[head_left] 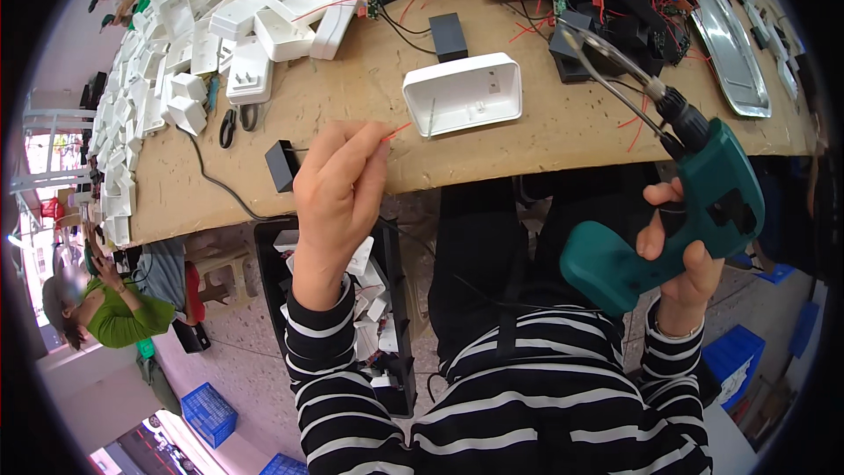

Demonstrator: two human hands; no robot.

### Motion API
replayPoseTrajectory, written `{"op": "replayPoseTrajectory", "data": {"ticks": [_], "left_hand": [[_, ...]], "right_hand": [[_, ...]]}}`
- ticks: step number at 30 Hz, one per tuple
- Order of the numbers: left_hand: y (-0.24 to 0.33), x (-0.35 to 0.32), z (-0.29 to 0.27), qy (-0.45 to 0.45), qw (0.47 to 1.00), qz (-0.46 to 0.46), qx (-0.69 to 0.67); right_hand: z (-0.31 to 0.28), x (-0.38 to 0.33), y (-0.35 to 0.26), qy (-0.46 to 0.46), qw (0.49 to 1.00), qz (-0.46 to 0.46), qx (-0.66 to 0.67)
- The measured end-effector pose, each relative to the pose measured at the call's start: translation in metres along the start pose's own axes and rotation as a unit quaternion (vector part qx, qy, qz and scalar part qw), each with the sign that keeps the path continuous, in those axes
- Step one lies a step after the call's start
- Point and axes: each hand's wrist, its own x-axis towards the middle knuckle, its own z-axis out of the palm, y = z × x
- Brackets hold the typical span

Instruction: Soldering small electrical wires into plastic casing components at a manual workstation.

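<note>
My left hand (pixel 338 180) is closed in a pinch over the table's near edge, with a short red wire (pixel 402 131) sticking out of its fingertips toward a white plastic housing (pixel 464 120). The housing lies with its hollow side facing me, a thin pale strip at its left end. Beside my left wrist, a small black block (pixel 281 165) rests on the table. My right hand (pixel 684 251) grips a green soldering gun (pixel 725 180) by its handle. The gun's metal tip and thin feed tube point up and left, above the table and apart from the housing.
White housings (pixel 251 70) are heaped at the back left, near black-handled scissors (pixel 228 128). Black blocks, circuit boards and red wires (pixel 607 0) crowd the back right, by a metal tray (pixel 730 53). Below the table stands a black crate (pixel 404 361) of white parts. People work at left.
</note>
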Motion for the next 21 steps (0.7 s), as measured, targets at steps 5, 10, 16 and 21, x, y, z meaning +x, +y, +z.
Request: {"op": "replayPoseTrajectory", "data": {"ticks": [5,10,16,21], "left_hand": [[0.024,0.0,0.009,-0.065,0.994,-0.043,-0.08],[0.025,0.005,0.017,-0.084,0.986,-0.036,-0.137],[0.025,0.011,0.024,-0.083,0.99,-0.015,-0.114],[0.021,0.007,0.027,-0.068,0.995,0.041,-0.054]], "right_hand": [[0.025,0.009,0.004,0.006,0.999,0.011,0.03],[0.053,0.024,0.0,0.029,0.998,0.045,-0.015],[0.059,0.026,0.006,0.044,0.998,0.028,-0.02],[0.055,0.024,0.01,0.03,0.999,0.034,0.021]]}}
